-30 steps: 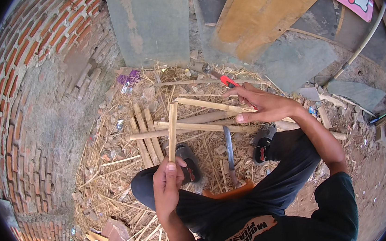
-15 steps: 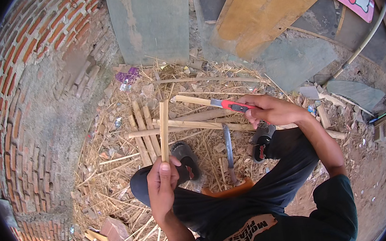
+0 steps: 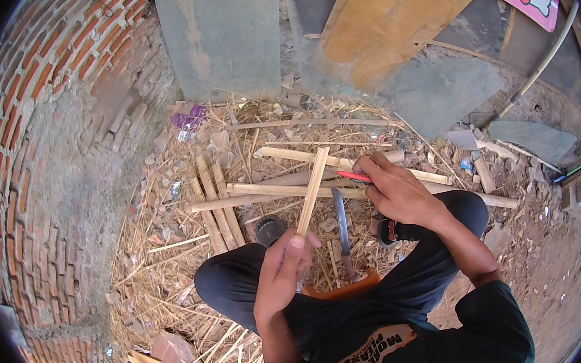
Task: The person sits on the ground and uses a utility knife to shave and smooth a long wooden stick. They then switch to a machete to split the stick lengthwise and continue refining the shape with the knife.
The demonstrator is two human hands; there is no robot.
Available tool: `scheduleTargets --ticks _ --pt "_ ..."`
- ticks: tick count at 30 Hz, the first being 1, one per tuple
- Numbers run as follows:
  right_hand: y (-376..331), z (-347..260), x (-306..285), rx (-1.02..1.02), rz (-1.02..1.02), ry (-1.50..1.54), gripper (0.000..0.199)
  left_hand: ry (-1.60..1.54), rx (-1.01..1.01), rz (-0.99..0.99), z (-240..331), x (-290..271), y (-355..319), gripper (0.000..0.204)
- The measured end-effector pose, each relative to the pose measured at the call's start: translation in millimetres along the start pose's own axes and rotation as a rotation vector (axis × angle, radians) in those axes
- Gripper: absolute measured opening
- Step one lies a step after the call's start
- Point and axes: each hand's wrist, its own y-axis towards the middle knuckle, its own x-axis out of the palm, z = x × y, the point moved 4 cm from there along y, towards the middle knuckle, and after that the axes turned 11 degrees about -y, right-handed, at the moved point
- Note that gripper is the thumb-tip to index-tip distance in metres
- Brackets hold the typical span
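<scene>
My left hand (image 3: 286, 262) grips the lower end of a split bamboo strip (image 3: 315, 187), which slants up to the right with the thumb along it. Just right of the strip, my right hand (image 3: 399, 192) is closed on a red utility knife (image 3: 354, 176). The knife's blade cannot be made out at this angle. Between my feet lies a long curved blade (image 3: 342, 222) with a handle, pointing away from me. Beyond both hands, several bamboo pieces (image 3: 270, 187) lie crossed on the ground. More cut strips (image 3: 217, 199) rest side by side to the left.
Straw and wood scraps (image 3: 174, 277) litter the ground. An orange seat edge (image 3: 343, 290) shows between my legs. A brick wall (image 3: 43, 226) rises at left. Grey panels (image 3: 224, 41) and a brown board (image 3: 400, 17) stand at the back; a pale pole (image 3: 538, 70) leans at right.
My left hand has moved right, and its bamboo strip now tilts right instead of standing nearly straight. My right hand has turned and drawn slightly left and nearer with the knife.
</scene>
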Motion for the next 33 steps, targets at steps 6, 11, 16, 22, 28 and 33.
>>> scheduleTargets --ticks 6,11,16,22,28,33 --pt "4.9 22.6 7.0 0.078 0.148 -0.252 0.029 -0.035 0.015 -0.004 -0.5 -0.7 0.1 0.041" --pt "4.8 13.0 -24.7 -0.047 0.261 0.055 0.032 0.125 0.123 0.115 2.2 2.6 -2.6 0.03" --pt "-16.7 -21.8 -42.0 -0.221 0.387 0.336 0.032 0.308 0.222 0.22 4.1 7.5 -5.6 0.018" --pt "-36.5 -45.9 -35.7 -0.404 0.581 -0.059 0.048 0.398 0.178 0.246 12.4 21.8 -8.7 0.018" --pt "-39.2 -49.9 -23.1 -0.378 0.67 -0.196 0.051 0.407 0.202 0.264 15.4 29.1 -9.5 0.017" --pt "-41.1 -53.3 -22.7 -0.344 0.704 -0.247 0.052 0.403 0.259 0.272 11.9 28.0 -8.4 0.019"
